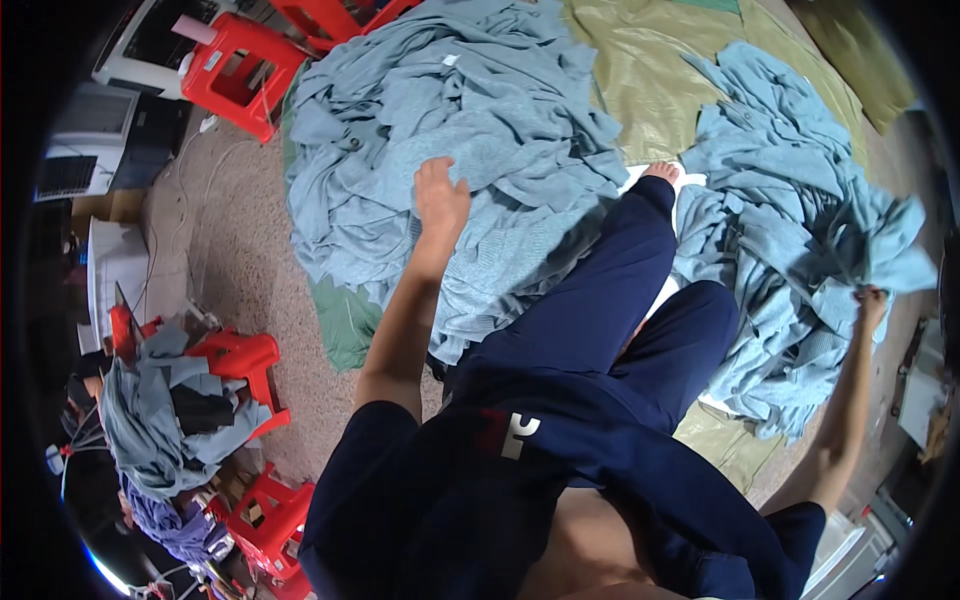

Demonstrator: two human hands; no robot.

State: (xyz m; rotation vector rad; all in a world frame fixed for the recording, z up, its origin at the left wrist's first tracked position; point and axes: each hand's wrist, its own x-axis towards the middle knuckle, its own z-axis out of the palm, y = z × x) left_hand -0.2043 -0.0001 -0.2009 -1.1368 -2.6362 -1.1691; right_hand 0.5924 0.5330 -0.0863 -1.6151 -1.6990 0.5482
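Observation:
A big heap of blue-grey knitted garments (400, 130) lies in front of me and to the left. Over it is my left hand (442, 200), its thumb apart from the fingers and nothing in it; whether it touches the cloth I cannot tell. To my right spreads a second heap of the same knitwear (770, 190). At that heap's outer edge my right hand (872, 303) is closed on a blue-grey knitted garment (895, 245), which is lifted and bunched above the fingers.
Olive sheeting (650, 80) lies under the heaps, with green sheeting (345, 325) at the left. Red plastic stools (240, 75) stand far left; another red stool (270, 520) stands near left. Grey garments (150, 420) hang beside a red stool. My bare foot (662, 172) rests between the heaps.

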